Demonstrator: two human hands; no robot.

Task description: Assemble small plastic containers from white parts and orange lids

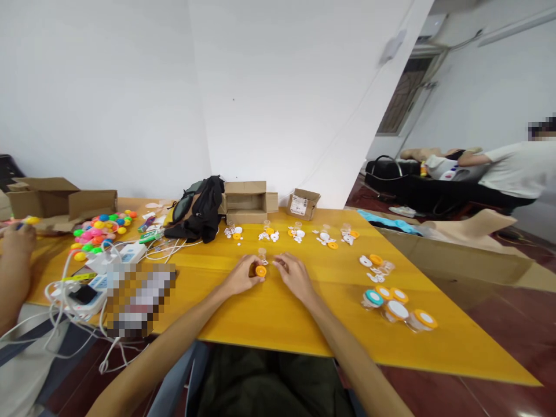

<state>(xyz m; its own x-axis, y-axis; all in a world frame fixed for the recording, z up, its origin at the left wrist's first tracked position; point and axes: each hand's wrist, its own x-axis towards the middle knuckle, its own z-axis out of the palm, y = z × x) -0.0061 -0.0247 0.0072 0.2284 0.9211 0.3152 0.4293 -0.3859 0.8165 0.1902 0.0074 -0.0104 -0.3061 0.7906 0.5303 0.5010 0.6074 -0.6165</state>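
Note:
My left hand [243,275] is closed round a small orange lid [260,271], held just above the tabletop between thumb and fingers. Facing it from the right is my right hand [293,275], its fingers bent and the tips a little apart, with nothing visible in them. Between the hands, slightly farther off, stand a small clear plastic cup [262,253] and some small white pieces [264,262] with dark marks. Several finished-looking jars with lids, among them a teal-rimmed jar [374,297] and a white-topped jar [397,310], sit to the right.
Groups of clear cups, orange rings and white pieces [299,234] line the back of the yellow table [243,318]. Behind are cardboard boxes [246,217] and a black bag [202,202]. Colourful balls [98,231], power strips [93,295] and cables lie left, near another person's arm [17,260].

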